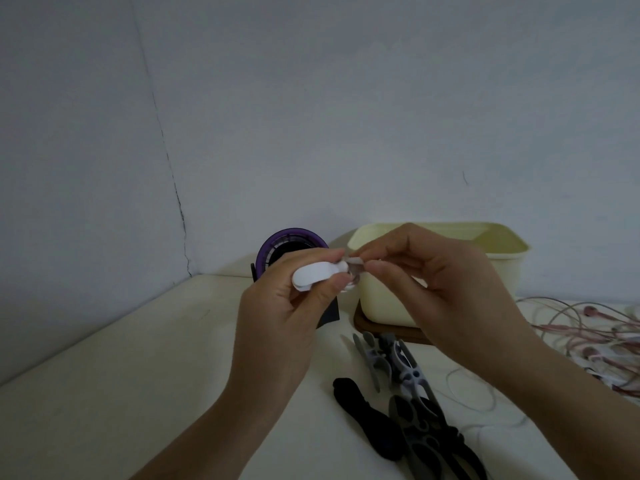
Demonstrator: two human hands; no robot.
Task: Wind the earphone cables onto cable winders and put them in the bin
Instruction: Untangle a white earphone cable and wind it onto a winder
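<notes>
Cream table (104, 375): left hand (277, 317) fingers clamp white winder (311, 273); right hand (446, 289) fingers pinch its tip.

Hands 2: left hand (277, 313), right hand (446, 289) | white cable winder (313, 274) 1 | cream bin (502, 268) 1 | purple device (277, 244) 1 | loose winders (412, 403) several | earphone cables (588, 327) uncountable tangle

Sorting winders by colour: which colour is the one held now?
The winder is white; head view.
</notes>
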